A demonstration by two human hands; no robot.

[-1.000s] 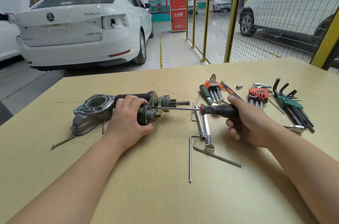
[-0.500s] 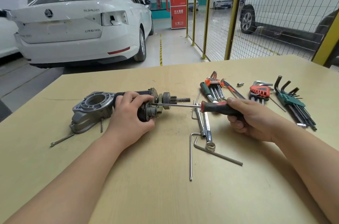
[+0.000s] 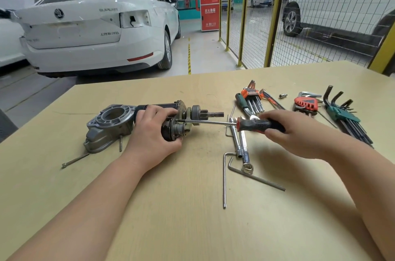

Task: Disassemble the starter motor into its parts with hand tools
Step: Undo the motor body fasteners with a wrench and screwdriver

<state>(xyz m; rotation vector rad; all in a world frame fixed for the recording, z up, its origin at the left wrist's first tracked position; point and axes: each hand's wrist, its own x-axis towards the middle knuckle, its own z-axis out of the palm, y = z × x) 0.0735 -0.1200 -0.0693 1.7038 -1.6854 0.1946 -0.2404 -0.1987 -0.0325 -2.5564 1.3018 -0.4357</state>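
Observation:
The starter motor (image 3: 193, 112) lies on its side on the wooden table (image 3: 171, 218), its pinion shaft pointing right. My left hand (image 3: 151, 132) grips the black solenoid and motor body from above. My right hand (image 3: 288, 130) holds a red-and-black screwdriver (image 3: 254, 125) level; its long shaft runs left and the tip meets the motor's end face beside my left thumb. The grey aluminium nose housing (image 3: 109, 126) lies detached just left of my left hand.
Two long bolts (image 3: 74, 160) lie by the housing. Loose L-shaped keys (image 3: 252, 177), a socket wrench and a ring spanner (image 3: 245, 153) lie under the screwdriver. Hex key sets (image 3: 305, 104) and a green screwdriver (image 3: 242, 102) sit at the right. Cars and a yellow mesh fence stand beyond the table.
My right hand and the screwdriver have lifted slightly and the fingers have shifted on the handle. My left hand and the motor stay where they were.

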